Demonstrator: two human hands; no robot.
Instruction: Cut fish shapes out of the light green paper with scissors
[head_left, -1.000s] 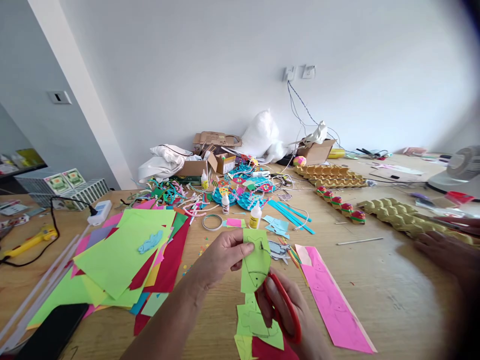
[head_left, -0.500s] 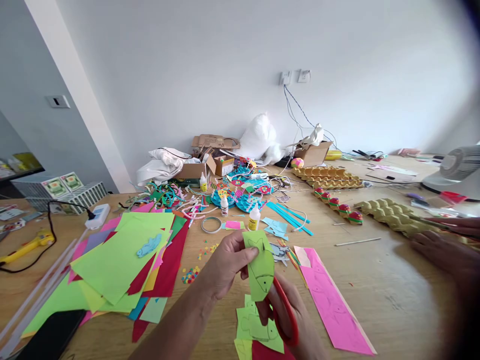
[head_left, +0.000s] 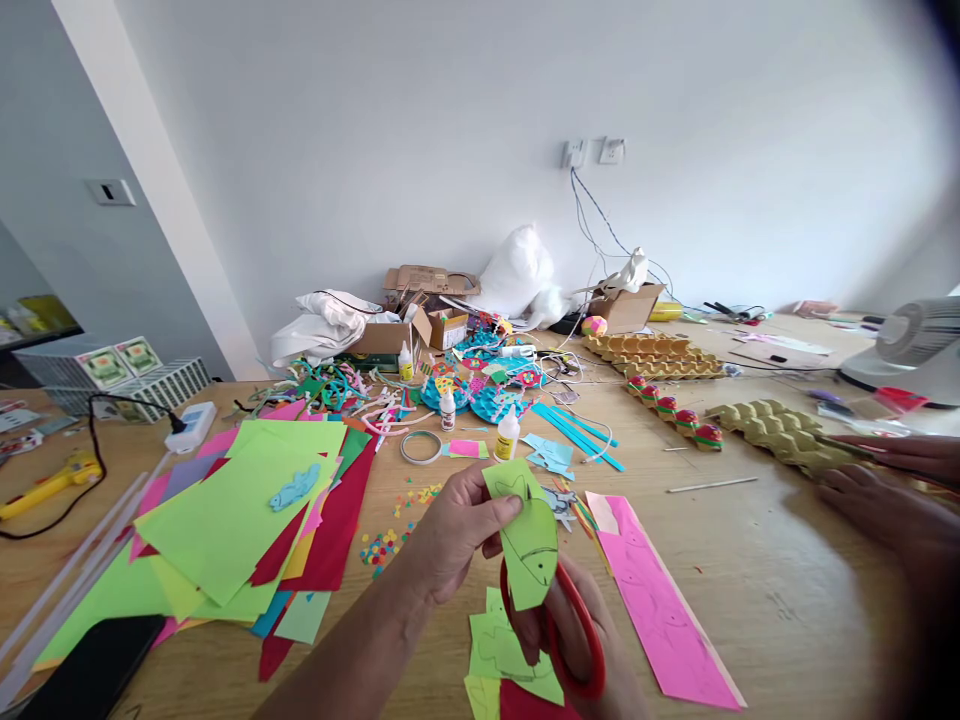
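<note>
My left hand (head_left: pixel 469 525) pinches a strip of light green paper (head_left: pixel 531 550) that has a fish drawn on it in dark line. One edge of the strip is cut along the fish's curved outline. Below and to the right, my right hand (head_left: pixel 581 625) is closed around the red handles of a pair of scissors (head_left: pixel 592 640). The blades are hidden behind the paper. Under my hands lies another green sheet with a drawn outline (head_left: pixel 506 655), partly over a red sheet (head_left: pixel 536 702).
At left is a stack of coloured paper (head_left: pixel 217 500) carrying a blue paper fish (head_left: pixel 295 487). Glue bottles (head_left: pixel 507 437) and tape (head_left: pixel 421 447) stand ahead. A pink sheet (head_left: pixel 667 610) lies at right. Another person's hand (head_left: pixel 855 490) is by an egg carton (head_left: pixel 772 430).
The green paper has tilted slightly, its lower end swinging right. My right hand and the scissors have shifted a little, and more of the red handles now shows.
</note>
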